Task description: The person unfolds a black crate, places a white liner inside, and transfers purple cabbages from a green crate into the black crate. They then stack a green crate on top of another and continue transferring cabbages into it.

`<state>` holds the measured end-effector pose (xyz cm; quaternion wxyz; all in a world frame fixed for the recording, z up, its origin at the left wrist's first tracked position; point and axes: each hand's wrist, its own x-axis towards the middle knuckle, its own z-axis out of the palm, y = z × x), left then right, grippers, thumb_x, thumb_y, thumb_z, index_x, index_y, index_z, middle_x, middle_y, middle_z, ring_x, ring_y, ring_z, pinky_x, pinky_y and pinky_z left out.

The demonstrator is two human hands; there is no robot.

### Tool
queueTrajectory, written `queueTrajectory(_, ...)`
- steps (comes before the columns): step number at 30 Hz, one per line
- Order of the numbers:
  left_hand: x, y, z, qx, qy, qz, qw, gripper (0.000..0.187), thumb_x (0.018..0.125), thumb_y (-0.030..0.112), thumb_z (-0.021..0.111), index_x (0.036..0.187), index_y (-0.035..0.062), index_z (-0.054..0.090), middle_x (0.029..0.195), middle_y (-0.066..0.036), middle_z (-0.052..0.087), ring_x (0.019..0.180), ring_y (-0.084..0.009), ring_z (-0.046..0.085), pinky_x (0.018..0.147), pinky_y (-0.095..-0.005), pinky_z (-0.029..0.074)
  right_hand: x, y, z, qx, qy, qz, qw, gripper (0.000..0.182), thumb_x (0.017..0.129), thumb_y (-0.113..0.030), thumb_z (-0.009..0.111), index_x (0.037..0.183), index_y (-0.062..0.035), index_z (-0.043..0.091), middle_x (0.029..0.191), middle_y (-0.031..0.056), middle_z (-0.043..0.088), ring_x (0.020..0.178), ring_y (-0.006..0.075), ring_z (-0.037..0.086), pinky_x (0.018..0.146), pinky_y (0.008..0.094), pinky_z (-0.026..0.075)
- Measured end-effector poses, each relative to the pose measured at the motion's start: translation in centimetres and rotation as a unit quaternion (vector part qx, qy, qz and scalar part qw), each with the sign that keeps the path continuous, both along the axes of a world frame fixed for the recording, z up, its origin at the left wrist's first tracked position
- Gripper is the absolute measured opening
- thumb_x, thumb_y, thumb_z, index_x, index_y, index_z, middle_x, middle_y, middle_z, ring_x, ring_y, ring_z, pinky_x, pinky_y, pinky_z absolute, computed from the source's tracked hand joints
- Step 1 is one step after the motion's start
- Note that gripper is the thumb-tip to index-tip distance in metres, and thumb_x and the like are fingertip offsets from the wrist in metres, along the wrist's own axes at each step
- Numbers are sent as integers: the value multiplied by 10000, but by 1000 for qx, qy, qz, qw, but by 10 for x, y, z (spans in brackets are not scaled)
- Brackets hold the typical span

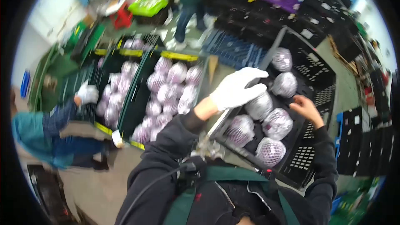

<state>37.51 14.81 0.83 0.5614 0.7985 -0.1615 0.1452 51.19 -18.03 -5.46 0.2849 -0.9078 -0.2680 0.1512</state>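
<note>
Several round, purplish fruits in white foam nets lie in a black plastic crate (323,75) before me. My left hand (237,89), in a white glove, reaches over the crate's left side with thumb and fingers apart. Just below it sits one netted fruit (259,106), partly covered by the hand in this view. My right hand (307,110) is bare, inside the crate's right side, its fingers loosely bent and spread. Nearest its fingertips are an upper fruit (284,84) and a lower fruit (278,123). Neither hand shows anything in its grasp.
Left of my crate stand dark green crates (133,89) filled with more netted fruit (166,93). A person (46,137) with a white glove works beside them; another person (189,8) stands behind. A blue crate (231,48) and stacked black crates (246,8) are at the back.
</note>
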Motion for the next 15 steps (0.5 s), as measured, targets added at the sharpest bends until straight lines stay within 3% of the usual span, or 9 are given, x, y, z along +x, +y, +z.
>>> queueTrajectory(1, -25, 21, -5, 2, 3, 52, 999, 347, 840, 179, 587, 1168, 71, 544, 1090, -113, 570, 1003, -206, 549, 889, -298, 424, -4, 17, 19, 6, 22, -42, 999, 481, 740, -254, 698, 1109, 13, 544, 965, 88, 607, 836, 139, 574, 742, 284, 474)
queueTrajectory(2, -49, 40, -10, -73, 94, 83, 989, 360, 830, 183, 602, 1157, 49, 539, 1073, -109, 572, 1003, -215, 548, 881, -312, 427, 11, 22, 13, 61, 37, -27, 997, 463, 757, -219, 686, 1120, 26, 533, 994, 85, 596, 860, 129, 566, 763, 267, 463)
queueTrajectory(4, -79, 82, -66, -208, 110, 136, 962, 344, 851, 179, 584, 1156, 28, 532, 1042, -92, 580, 950, -185, 564, 840, -301, 449, 0, 83, 53, 182, 17, 38, 982, 371, 824, -129, 606, 1149, 22, 512, 1031, 76, 582, 930, 118, 544, 803, 264, 451)
queueTrajectory(6, -108, 118, -139, -177, 100, 230, 952, 336, 861, 172, 571, 1153, 11, 530, 1000, -76, 591, 871, -152, 577, 784, -285, 471, -9, 151, 85, 179, -51, 100, 977, 369, 838, -128, 591, 1171, 4, 502, 1066, 78, 577, 974, 127, 546, 834, 264, 433)
queueTrajectory(8, -143, 138, -158, -462, 265, 251, 808, 306, 874, 175, 555, 1137, 20, 538, 1003, -51, 584, 876, -136, 565, 753, -269, 475, -33, 231, 107, 207, -46, 155, 965, 366, 837, -155, 601, 1170, -28, 518, 1044, 74, 589, 982, 124, 548, 842, 262, 426)
queueTrajectory(9, -158, 151, -179, -397, 290, 276, 826, 370, 885, 261, 532, 1185, 46, 499, 1075, -44, 574, 909, -129, 569, 746, -249, 462, -42, 270, 106, 211, -23, 190, 959, 374, 834, -178, 611, 1164, -27, 521, 1039, 73, 596, 965, 126, 556, 833, 264, 433)
queueTrajectory(10, -173, 173, -244, -327, 254, 274, 868, 347, 881, 289, 531, 1149, 70, 521, 1058, -30, 570, 837, -114, 565, 695, -231, 454, -46, 309, 97, 204, -21, 233, 951, 385, 826, -199, 622, 1154, -23, 524, 1016, 82, 607, 940, 126, 562, 803, 264, 448)
queueTrajectory(12, -187, 177, -224, -497, 348, 341, 718, 325, 882, 310, 519, 1127, 97, 533, 1053, -30, 571, 834, -113, 560, 694, -232, 456, -60, 381, 69, 131, -7, 291, 948, 389, 837, -202, 614, 1169, -30, 509, 1041, 110, 595, 984, 157, 555, 841, 294, 448)
queueTrajectory(15, -200, 218, -267, -498, 397, 348, 688, 352, 871, 364, 513, 1129, 127, 541, 998, -11, 584, 839, -113, 560, 705, -253, 457, -71, 473, -17, 64, 18, 327, 943, 592, 746, -432, 647, 1135, -2, 530, 961, 178, 621, 841, 254, 615, 740, 324, 485)
